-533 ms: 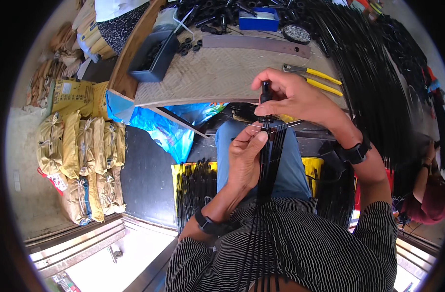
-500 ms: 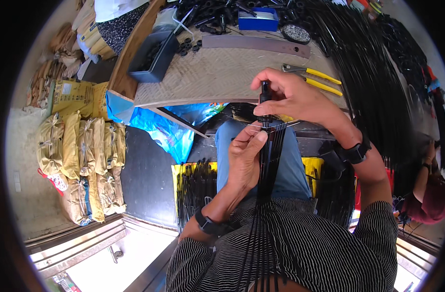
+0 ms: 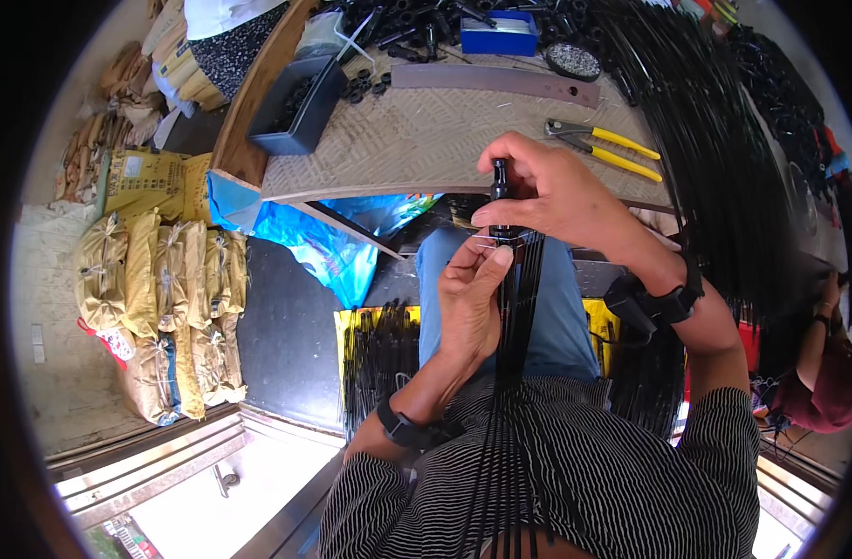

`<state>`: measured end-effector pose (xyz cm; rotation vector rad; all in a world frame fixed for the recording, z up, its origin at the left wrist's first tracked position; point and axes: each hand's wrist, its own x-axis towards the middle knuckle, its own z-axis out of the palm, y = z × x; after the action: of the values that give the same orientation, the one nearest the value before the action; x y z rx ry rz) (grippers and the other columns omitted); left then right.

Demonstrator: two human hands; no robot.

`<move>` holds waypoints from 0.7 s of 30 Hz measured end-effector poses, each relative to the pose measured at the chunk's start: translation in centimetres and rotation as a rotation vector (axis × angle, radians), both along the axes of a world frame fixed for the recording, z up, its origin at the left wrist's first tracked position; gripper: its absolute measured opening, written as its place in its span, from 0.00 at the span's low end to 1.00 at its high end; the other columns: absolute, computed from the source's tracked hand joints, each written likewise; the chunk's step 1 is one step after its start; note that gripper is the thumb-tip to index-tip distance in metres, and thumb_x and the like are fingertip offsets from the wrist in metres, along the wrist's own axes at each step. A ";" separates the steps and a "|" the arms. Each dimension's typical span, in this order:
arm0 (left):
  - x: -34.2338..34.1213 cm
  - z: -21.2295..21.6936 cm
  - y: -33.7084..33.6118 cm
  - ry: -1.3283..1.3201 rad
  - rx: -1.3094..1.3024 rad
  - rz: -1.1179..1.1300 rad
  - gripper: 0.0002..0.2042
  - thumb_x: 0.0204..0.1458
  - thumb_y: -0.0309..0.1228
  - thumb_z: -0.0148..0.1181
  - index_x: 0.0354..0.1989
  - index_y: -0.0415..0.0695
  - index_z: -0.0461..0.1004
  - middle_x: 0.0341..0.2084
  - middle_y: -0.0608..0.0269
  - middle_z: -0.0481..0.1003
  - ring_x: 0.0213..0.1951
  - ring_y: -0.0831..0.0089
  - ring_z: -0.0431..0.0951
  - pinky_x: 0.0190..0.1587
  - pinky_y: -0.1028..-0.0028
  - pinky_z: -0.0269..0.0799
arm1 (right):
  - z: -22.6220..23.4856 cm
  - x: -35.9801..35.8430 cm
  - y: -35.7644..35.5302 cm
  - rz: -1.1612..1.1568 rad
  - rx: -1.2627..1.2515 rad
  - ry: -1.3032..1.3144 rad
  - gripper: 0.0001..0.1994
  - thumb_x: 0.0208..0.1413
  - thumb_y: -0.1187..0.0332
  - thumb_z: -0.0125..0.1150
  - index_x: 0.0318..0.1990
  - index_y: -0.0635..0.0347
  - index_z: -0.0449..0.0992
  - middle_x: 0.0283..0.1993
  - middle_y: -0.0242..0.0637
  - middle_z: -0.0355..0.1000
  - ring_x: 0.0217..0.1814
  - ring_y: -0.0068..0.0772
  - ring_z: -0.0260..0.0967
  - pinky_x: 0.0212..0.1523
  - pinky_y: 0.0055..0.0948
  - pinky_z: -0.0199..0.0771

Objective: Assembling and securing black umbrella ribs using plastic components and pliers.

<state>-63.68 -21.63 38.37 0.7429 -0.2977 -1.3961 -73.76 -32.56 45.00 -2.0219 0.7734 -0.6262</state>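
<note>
Black cords (image 3: 512, 373), a whole bundle of them, run up from my lap toward the worktop (image 3: 417, 140), and where they gather they end in a short black cap (image 3: 499, 182). My right hand (image 3: 561, 196) is closed around that top end, thumb and fingers wrapped over the cap and the neck of the bundle, holding it up just short of the worktop's near edge. My left hand (image 3: 470, 298) sits directly below it, touching the bundle from the left side, with thumb and forefinger pinched at a thin pale tie (image 3: 487, 244) that crosses the strands right under my right thumb. Both hands are shut on the same bundle, one above the other.

What matters is the line of the thing: the long axis runs straight away from my chest, over my striped shirt and between my knees, so the bound end lies ahead of and above both hands' wrists. My right hand is nearer the cap; my left is nearer the tie.

Yellow-handled pliers (image 3: 603, 147) lie on the worktop just beyond my right hand, apart from it. A dark tray (image 3: 295, 107) stands further left.
</note>
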 end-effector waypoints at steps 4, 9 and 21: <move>-0.1 -0.4 0.4 -0.022 -0.013 0.007 0.06 0.49 0.21 0.56 0.36 0.39 0.69 0.30 0.67 0.72 0.31 0.84 0.71 0.37 0.84 0.68 | 0.5 -0.1 0.4 0.056 -0.039 -0.035 0.20 0.38 0.69 0.68 0.39 0.59 0.65 0.18 0.30 0.59 0.19 0.21 0.54 0.20 0.22 0.54; 0.3 -1.0 0.8 -0.039 -0.117 -0.002 0.07 0.51 0.22 0.54 0.39 0.38 0.70 0.31 0.67 0.72 0.33 0.84 0.71 0.37 0.83 0.68 | 1.4 0.1 0.7 0.043 -0.092 0.161 0.29 0.36 0.66 0.70 0.48 0.59 0.63 0.24 0.30 0.65 0.24 0.24 0.60 0.26 0.22 0.61; 0.6 0.1 1.7 -0.139 -0.141 0.025 0.15 0.53 0.31 0.52 0.46 0.34 0.68 0.40 0.59 0.72 0.42 0.74 0.71 0.48 0.75 0.65 | -7.0 0.2 8.0 -0.404 0.405 -0.649 0.45 0.33 0.65 0.73 0.59 0.58 0.49 0.47 0.38 0.60 0.42 0.26 0.63 0.45 0.27 0.65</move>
<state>-63.06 -19.96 38.48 0.7260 -0.4892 -1.2886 -73.56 -24.58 38.02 -1.1875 0.8222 -1.1739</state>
